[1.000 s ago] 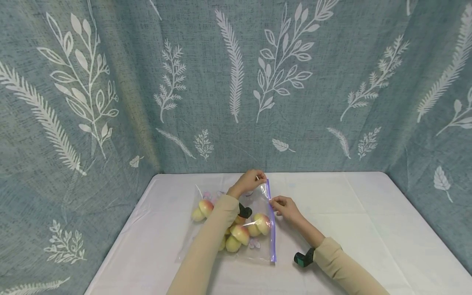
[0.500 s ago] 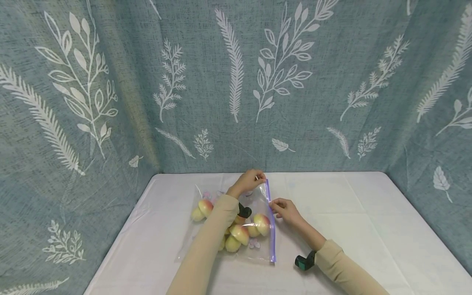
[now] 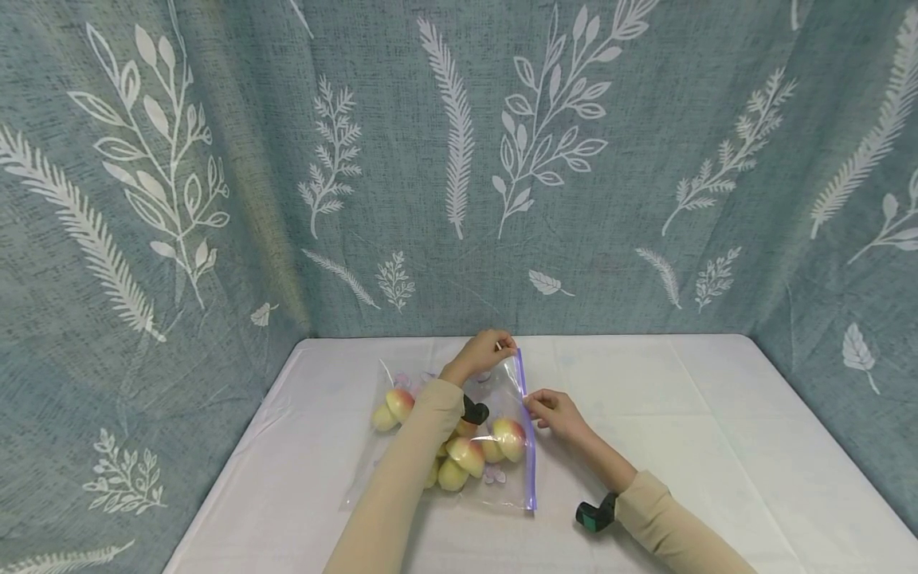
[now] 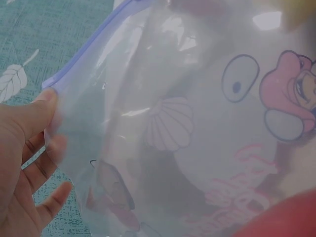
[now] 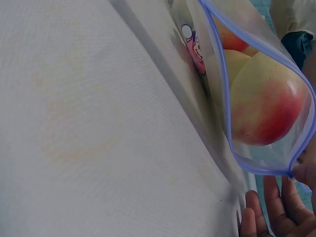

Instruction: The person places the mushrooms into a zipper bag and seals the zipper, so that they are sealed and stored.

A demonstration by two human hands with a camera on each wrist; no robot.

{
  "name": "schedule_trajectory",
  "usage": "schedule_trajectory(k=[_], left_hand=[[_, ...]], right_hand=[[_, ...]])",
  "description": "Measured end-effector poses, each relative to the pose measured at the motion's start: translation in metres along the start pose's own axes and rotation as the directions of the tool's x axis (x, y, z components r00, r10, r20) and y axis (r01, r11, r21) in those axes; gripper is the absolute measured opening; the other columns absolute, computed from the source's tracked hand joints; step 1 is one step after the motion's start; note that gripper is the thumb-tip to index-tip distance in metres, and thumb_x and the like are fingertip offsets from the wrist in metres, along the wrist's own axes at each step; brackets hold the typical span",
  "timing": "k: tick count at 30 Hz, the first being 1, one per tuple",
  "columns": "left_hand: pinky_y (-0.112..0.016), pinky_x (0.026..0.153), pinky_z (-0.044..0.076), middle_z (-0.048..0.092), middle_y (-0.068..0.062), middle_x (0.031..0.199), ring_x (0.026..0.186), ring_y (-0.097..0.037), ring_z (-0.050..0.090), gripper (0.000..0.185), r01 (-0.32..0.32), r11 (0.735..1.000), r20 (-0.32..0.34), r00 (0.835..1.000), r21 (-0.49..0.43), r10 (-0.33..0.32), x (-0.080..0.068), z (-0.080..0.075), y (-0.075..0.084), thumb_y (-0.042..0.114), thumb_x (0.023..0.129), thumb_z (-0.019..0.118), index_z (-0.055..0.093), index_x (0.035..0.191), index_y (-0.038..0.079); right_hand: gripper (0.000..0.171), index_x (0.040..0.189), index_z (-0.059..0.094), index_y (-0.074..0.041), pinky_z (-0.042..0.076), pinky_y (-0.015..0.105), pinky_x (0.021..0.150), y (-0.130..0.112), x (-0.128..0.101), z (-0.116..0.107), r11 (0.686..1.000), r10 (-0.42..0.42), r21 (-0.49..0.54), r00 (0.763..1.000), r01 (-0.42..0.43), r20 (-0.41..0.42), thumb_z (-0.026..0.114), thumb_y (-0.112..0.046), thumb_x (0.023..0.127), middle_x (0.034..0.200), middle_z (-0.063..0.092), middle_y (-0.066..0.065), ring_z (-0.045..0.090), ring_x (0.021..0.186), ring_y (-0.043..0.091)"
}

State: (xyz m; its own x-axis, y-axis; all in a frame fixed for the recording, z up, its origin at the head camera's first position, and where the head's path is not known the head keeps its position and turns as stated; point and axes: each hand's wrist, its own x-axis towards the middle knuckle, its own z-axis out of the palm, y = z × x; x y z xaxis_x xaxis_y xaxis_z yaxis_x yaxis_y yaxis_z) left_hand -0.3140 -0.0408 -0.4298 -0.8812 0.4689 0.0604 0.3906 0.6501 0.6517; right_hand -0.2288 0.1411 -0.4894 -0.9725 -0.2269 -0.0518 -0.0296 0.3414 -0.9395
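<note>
A clear zip bag (image 3: 495, 498) with a purple closure (image 3: 530, 470) lies on the table. Inside it are several yellow peaches (image 3: 510, 438) with red blush. My left hand (image 3: 486, 353) reaches over the bag and pinches its far zip corner; in the left wrist view the thumb of the left hand (image 4: 22, 133) presses on that corner, other fingers spread below. My right hand (image 3: 555, 410) pinches the zip edge part way along. Seen from the right wrist, the bag's mouth (image 5: 227, 98) gapes with a peach (image 5: 269, 98) just inside. The left sleeve covers part of the bag.
A white cloth covers the table (image 3: 667, 414). Blue-green leaf-patterned fabric (image 3: 610, 159) hangs behind and at both sides. Dark wrist devices sit on the left wrist (image 3: 476, 411) and the right wrist (image 3: 595, 516). Pink printed figures (image 4: 291, 94) decorate the bag.
My right hand has slid slightly toward the near side along the zip edge, its forearm and wrist device shifting with it. The left hand holds still at the far corner.
</note>
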Motion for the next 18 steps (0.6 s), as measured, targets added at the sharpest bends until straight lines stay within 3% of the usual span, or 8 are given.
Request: schedule_trajectory(k=[9,14,18], left_hand=[[-0.026,0.072,0.051,0.064,-0.006,0.095,0.084,-0.017,0.059,0.014,-0.015,1.000,-0.002,1.000,0.013,0.015,-0.002,0.000,0.000,0.018,0.094,0.055,0.064,0.096,0.007],[-0.027,0.073,0.051,0.064,-0.006,0.094,0.083,-0.017,0.059,0.014,-0.025,0.999,-0.006,1.000,0.021,0.025,-0.002,0.000,0.000,0.018,0.094,0.056,0.064,0.095,0.007],[-0.027,0.073,0.051,0.064,-0.007,0.093,0.082,-0.018,0.059,0.013,-0.037,0.999,-0.014,0.999,0.030,0.037,-0.003,0.000,0.000,0.018,0.093,0.056,0.064,0.094,0.007]], right_hand=[[0.026,0.095,0.062,0.007,0.056,0.028,0.065,-0.006,-0.006,0.000,0.999,0.023,0.025,1.000,-0.023,0.012,0.057,-0.018,0.092,0.081,0.066,0.006,0.061,0.074,0.013],[0.024,0.094,0.060,0.011,0.057,0.037,0.070,-0.026,-0.019,-0.001,1.000,0.010,0.028,1.000,-0.011,0.026,0.056,-0.012,0.092,0.084,0.067,0.014,0.062,0.078,0.020],[0.024,0.095,0.059,0.013,0.057,0.038,0.070,-0.030,-0.024,-0.002,1.000,-0.007,0.031,0.999,0.005,0.047,0.054,-0.010,0.093,0.085,0.067,0.016,0.062,0.075,0.016]])
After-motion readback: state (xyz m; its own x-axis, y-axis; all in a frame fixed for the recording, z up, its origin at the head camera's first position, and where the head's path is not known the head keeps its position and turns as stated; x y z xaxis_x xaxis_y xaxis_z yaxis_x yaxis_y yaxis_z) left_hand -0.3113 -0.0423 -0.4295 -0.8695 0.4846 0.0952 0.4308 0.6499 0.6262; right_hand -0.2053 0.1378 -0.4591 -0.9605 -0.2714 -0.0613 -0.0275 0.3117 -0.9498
